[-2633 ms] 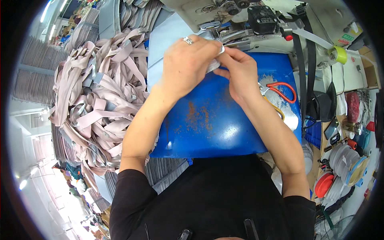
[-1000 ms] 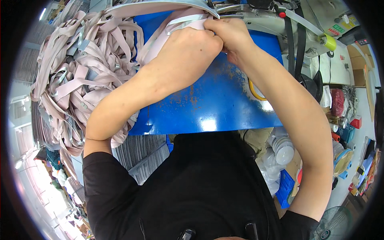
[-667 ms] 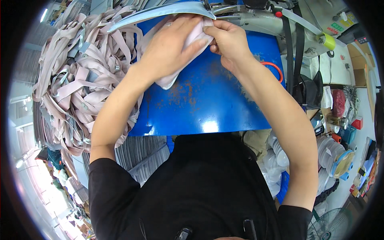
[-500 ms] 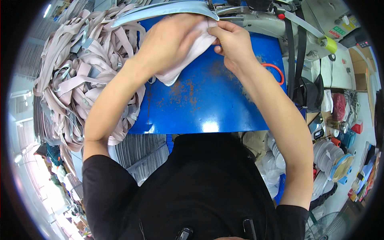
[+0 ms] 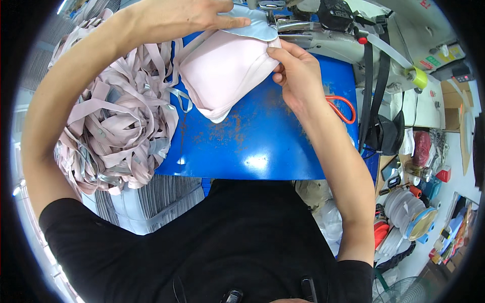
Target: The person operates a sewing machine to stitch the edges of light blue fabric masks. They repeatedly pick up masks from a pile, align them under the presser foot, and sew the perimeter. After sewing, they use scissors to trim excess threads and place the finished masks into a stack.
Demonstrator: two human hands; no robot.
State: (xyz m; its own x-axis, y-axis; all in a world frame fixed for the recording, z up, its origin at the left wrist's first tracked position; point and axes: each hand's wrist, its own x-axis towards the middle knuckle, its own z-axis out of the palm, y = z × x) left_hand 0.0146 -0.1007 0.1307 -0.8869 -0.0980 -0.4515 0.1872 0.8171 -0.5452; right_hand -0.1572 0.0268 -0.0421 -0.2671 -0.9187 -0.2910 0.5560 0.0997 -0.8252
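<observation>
Lining up the pink fabric piece under the light blue piece at the sewing machine, upper centre, seems in hand: the right hand pinches its corner; the left hand lies on the blue, grip unclear. Next probably calls for flat, matched edges. Blue tabletop offers room at centre; the strap pile crowds the left, a red handle loop the right.

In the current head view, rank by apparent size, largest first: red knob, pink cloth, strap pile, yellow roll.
1. Strap pile, even partly covered
2. Pink cloth
3. Yellow roll
4. Red knob, clearly smallest
</observation>
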